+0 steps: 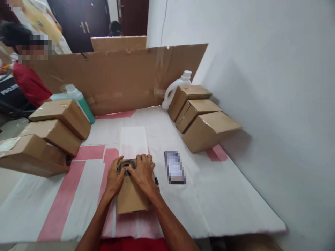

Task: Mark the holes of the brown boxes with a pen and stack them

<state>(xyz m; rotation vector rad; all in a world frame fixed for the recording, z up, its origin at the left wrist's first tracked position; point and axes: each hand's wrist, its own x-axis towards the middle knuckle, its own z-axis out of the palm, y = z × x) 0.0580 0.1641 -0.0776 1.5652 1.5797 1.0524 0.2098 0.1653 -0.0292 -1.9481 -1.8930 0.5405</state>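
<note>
A small brown cardboard box [133, 195] lies on the cloth-covered table in front of me. My left hand [115, 176] grips the left side of its far end, fingers curled over the edge. From the right, my right hand [143, 172] holds the same end, its fingers bent over the far corner. Both thumbs reach inward to a dark, round, ring-like patch [127, 165] on top of the box; I cannot tell what it is. A small black object [156, 181], perhaps a pen or marker, shows beside the box, partly hidden by my right hand.
A phone [175, 167] lies to the right. Three cardboard boxes [56, 129] and a green-filled bottle [85, 108] stand left; three more boxes [211, 127] and a white jug [180, 83] stand right by the wall. A cardboard panel [125, 80] closes the back. People are beyond it.
</note>
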